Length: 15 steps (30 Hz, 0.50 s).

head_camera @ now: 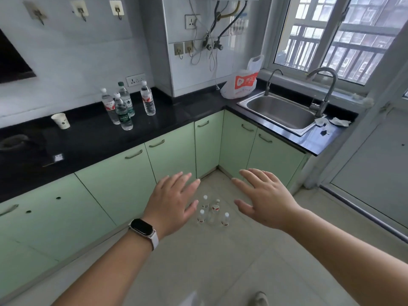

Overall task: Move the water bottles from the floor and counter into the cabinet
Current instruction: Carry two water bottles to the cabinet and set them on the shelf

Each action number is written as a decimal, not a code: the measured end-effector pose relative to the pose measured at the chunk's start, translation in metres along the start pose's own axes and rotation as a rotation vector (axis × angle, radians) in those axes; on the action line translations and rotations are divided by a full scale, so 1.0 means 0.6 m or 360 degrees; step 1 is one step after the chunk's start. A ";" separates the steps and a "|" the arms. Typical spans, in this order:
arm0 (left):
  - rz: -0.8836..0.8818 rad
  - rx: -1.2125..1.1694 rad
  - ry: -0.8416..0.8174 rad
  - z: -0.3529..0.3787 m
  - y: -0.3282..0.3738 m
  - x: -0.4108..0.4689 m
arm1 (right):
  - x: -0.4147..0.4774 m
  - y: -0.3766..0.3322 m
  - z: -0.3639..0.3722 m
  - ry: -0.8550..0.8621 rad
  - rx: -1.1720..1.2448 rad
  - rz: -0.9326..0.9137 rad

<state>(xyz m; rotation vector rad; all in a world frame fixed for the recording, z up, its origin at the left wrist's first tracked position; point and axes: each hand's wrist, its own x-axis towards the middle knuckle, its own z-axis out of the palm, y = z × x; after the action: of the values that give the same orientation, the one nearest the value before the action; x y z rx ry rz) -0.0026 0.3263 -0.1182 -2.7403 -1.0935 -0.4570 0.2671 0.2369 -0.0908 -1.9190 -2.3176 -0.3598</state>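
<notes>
Below, four floor bottles [214,209] stood upright, caps up, near the cabinet [170,155] corner; four counter bottles [123,112] stood likewise. Above, the left hand [174,202] and right hand [265,199] hovered, fingers spread, holding nothing.

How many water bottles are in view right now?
8. Four counter bottles stand clustered on the black counter, right of the paper cup. Four floor bottles stand grouped on the floor, seen between the left hand and right hand. Either hand may hide more.
</notes>
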 end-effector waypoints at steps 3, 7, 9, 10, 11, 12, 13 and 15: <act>0.0013 0.0027 -0.0055 0.033 -0.002 0.040 | 0.027 0.036 0.035 -0.0004 0.0050 -0.0004; -0.0028 0.0061 -0.0152 0.083 -0.001 0.109 | 0.073 0.102 0.093 -0.0017 0.0127 -0.0035; -0.0061 0.0040 -0.0169 0.111 0.003 0.149 | 0.098 0.142 0.123 -0.0042 0.0162 -0.0053; -0.0069 0.0015 -0.0159 0.126 0.006 0.171 | 0.111 0.164 0.139 -0.0052 0.0175 -0.0047; -0.0077 -0.0013 -0.0145 0.142 0.010 0.196 | 0.124 0.189 0.156 -0.0065 0.0192 -0.0032; -0.0084 -0.0028 -0.0129 0.157 0.015 0.221 | 0.136 0.214 0.174 -0.0085 0.0213 -0.0017; -0.0086 -0.0028 -0.0117 0.172 0.020 0.248 | 0.149 0.239 0.192 -0.0103 0.0233 -0.0012; -0.0063 -0.0012 -0.0093 0.208 0.029 0.304 | 0.173 0.290 0.232 -0.0133 0.0271 -0.0008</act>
<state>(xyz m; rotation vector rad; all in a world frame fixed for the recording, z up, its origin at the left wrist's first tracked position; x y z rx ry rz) 0.1628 0.4631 -0.1751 -2.7595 -1.1638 -0.3897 0.4263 0.4011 -0.1817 -1.8809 -2.3196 -0.0802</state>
